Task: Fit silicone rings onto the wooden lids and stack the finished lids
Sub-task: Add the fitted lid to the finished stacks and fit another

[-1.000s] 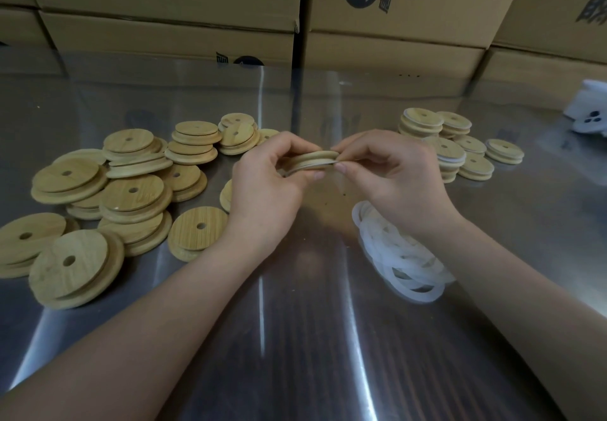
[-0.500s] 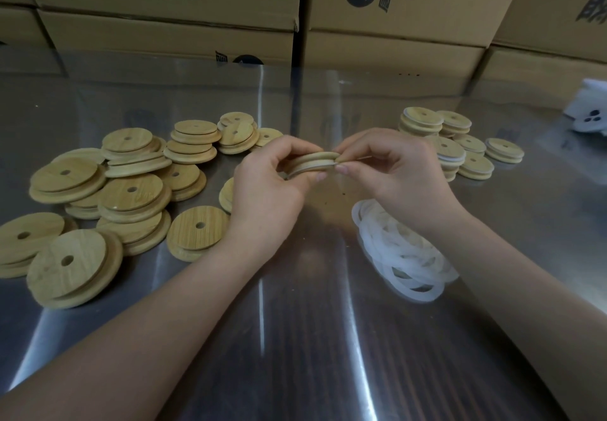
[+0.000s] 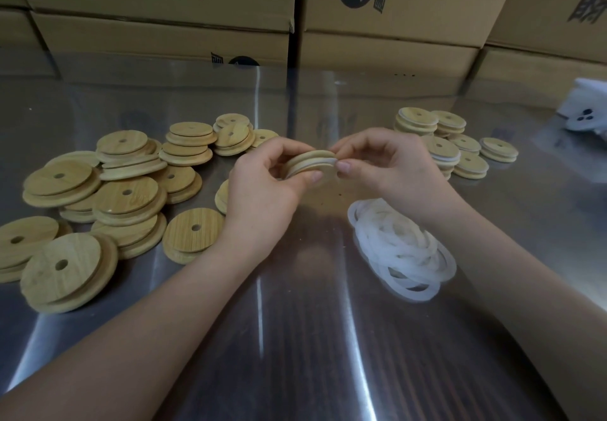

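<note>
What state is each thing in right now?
held lid, off the table, tilted, white ring showing in its edge groove
left grip, pinches the held lid's left side
right grip, pinches its right side at the ring
bare lids, loose heap at left, no rings
finished lids, ringed, short stacks at right
spare rings, loose overlapping pile on the table
</note>
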Motion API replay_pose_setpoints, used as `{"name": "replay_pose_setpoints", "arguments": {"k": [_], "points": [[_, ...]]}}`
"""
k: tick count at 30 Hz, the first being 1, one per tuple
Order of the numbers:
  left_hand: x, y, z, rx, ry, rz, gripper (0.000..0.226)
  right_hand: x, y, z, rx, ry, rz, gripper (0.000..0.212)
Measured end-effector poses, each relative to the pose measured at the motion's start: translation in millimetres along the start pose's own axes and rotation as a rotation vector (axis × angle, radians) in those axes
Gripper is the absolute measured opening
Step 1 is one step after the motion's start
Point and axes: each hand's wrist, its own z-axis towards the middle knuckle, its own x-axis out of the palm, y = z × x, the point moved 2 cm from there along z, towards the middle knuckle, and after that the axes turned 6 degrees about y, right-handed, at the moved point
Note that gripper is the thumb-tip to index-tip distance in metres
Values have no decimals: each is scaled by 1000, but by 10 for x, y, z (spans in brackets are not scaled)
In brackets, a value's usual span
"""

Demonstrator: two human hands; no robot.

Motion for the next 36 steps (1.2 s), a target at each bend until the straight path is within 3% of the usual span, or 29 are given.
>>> {"name": "replay_pose_setpoints", "arguments": {"k": [9,22,36], "points": [[11,-10,-8,-28,7,-29,33,7,-32,8,35,12,44,19],[19,2,18,-101,-13,-14,28,36,12,22,11,-92,-122,26],[40,21,-9,-133,-8,-57,27,21,-27,23,56,6,-25,20]]}}
